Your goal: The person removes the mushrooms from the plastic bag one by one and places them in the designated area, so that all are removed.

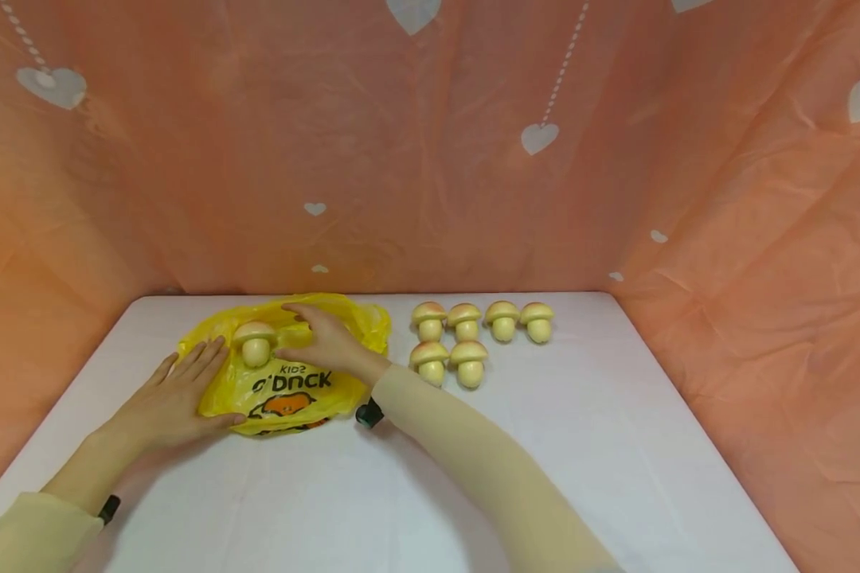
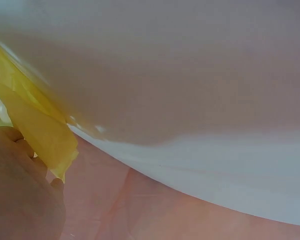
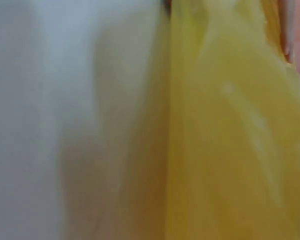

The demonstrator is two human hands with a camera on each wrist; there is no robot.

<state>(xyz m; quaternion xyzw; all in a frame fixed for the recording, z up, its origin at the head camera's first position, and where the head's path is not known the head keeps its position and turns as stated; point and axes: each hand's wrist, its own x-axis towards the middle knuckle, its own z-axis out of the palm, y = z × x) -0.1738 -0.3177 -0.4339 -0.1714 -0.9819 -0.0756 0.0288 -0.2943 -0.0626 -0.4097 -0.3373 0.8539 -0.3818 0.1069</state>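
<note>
A yellow plastic bag (image 1: 222, 398) with black lettering and an orange duck print lies spread on the left part of the table. One toy mushroom (image 1: 256, 350) with a pinkish cap stands upright on it or inside its mouth; I cannot tell which. My left hand (image 1: 175, 398) rests along the bag's left edge, fingers extended and thumb apart. Over the bag's right part, my right hand (image 1: 330, 346) has thumb and fingers spread, a little to the right of that mushroom and holding nothing visible. Yellow plastic (image 3: 230, 150) fills much of the right wrist view.
Right of the bag, several similar mushrooms (image 1: 468, 362) stand in two rows on the white table (image 1: 580, 454). Orange cloth (image 1: 473, 215) with pale hearts hangs behind the table and along both sides.
</note>
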